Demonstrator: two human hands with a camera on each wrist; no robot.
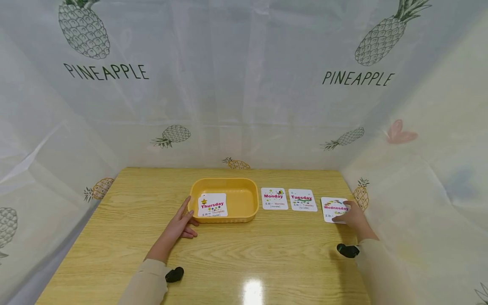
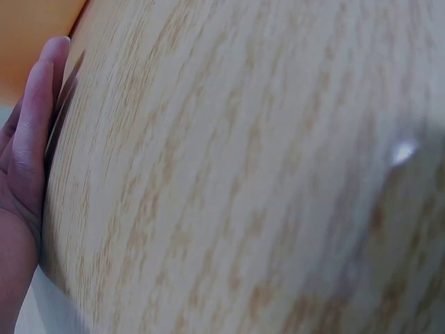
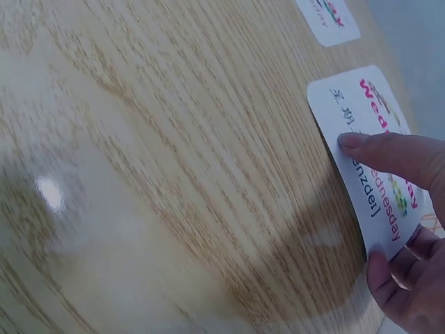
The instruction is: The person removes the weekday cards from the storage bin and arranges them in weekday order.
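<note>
Backdrop: a pale sheet [image 1: 217,97] printed with pineapples hangs behind and around a wood-grain table [image 1: 244,250].

From my remote seat, I find the Wednesday card [image 1: 332,209] face up at the table's right end, turned slightly off square. My right hand [image 1: 355,218] has it pinched at its right side: thumb laid across the lower part of its face, other fingers curled in at the edge. I cannot tell whether it lies quite flat or is slightly raised.

Handling estimate: light, thin, fairly stiff, with a smooth face that may slide under a fingertip — easier to take by an edge or rounded corner than from above. A hard squeeze could bend it.

Outward to the left: the Tuesday card [image 1: 303,200], then the Monday card [image 1: 274,199], a narrow gap between them. Just beside that is the yellow tray [image 1: 242,203], with the Thursday card [image 1: 212,205] inside, toward its left end. My left hand [image 1: 179,224] rests against the tray's left end, fingers mostly straight — touching, not gripping.
</note>
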